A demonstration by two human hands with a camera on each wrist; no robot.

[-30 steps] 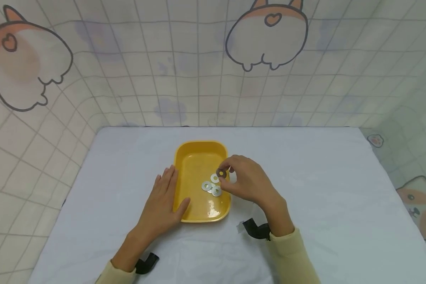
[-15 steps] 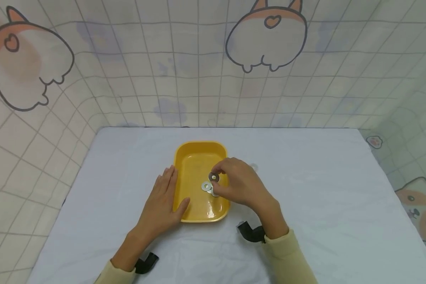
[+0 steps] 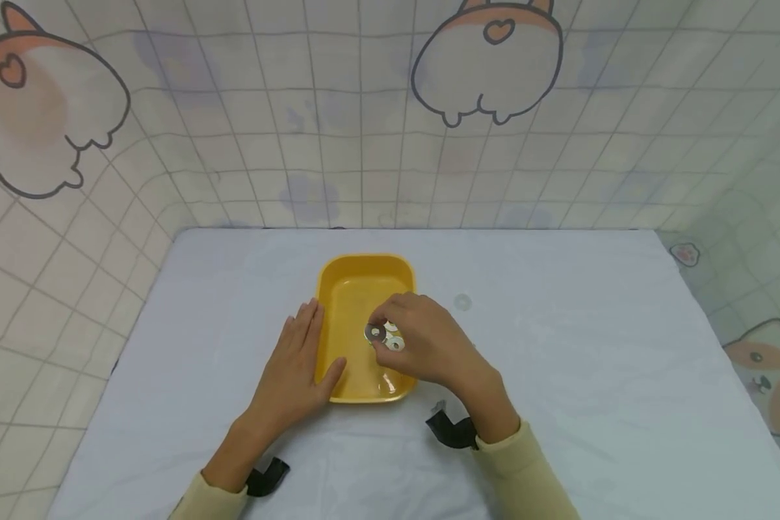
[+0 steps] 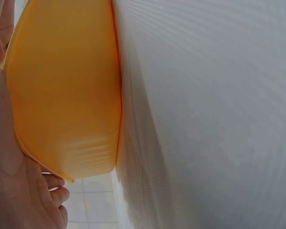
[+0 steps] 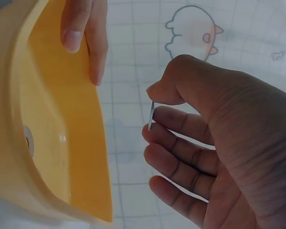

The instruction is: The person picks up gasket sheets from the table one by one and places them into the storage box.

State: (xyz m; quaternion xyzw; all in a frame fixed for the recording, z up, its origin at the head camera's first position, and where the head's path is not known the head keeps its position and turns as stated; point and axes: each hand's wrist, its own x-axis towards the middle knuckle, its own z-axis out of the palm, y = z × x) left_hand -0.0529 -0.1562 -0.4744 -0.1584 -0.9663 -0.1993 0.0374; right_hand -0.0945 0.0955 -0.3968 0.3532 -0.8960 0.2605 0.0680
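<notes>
A metal washer (image 3: 375,332) is pinched between the thumb and forefinger of my right hand (image 3: 432,345), over the yellow tray (image 3: 357,269). Seen edge-on in the right wrist view, the held washer (image 5: 151,116) is a thin strip at the fingertips, apart from the tray wall. Other silvery washers (image 3: 395,344) lie in the tray, partly hidden behind the right hand. Along the tray's left rim rests my left hand (image 3: 295,365), fingers straight and thumb over the near corner. In the left wrist view that palm (image 4: 14,186) lies along the tray's outer wall (image 4: 69,90).
A pale, see-through ring (image 3: 463,302) lies on the white cloth right of the tray. The white-covered table (image 3: 591,361) stretches out on both sides. A tiled-pattern curtain (image 3: 364,144) with cartoon dogs stands behind it.
My right hand has moved left and slightly nearer with the washer, from the tray's right rim to over its middle. The pale ring on the cloth has come into view. The left hand stays put.
</notes>
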